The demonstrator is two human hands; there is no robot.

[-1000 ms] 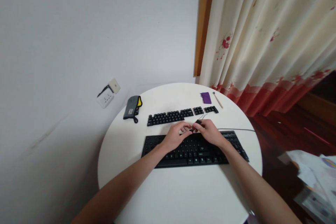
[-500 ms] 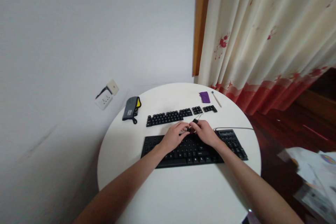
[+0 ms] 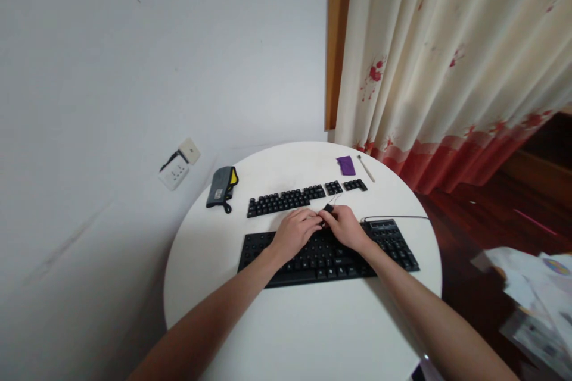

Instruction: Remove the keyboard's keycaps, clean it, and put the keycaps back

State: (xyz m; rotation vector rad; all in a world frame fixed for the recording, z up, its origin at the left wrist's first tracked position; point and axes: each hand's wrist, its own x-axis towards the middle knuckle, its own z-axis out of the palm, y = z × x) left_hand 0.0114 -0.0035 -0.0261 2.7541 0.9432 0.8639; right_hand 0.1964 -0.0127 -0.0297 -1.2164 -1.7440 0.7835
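A black keyboard [image 3: 308, 277] lies across the table, with part of its upper rows covered by my hands. Just above it, my right hand [image 3: 343, 226] is closed around a keycap puller [image 3: 328, 208], whose black handle shows and whose thin wire loops point away from me. My left hand [image 3: 295, 229] meets the right one, its fingertips pinched together. Whatever lies between those fingertips is hidden. Beyond the hands, loose black keycaps [image 3: 279, 202] stand in rows and small blocks.
A grey pouch [image 3: 218, 186] with a yellow patch lies at the left on the round white table [image 3: 286, 327]. A purple cloth [image 3: 345, 165] and a slim brush [image 3: 366, 169] lie at the back right. The keyboard's cable [image 3: 397, 216] runs to the right edge.
My left fingers have closed in against the right hand, hiding the small dark piece seen between them before. The view has shifted slightly.
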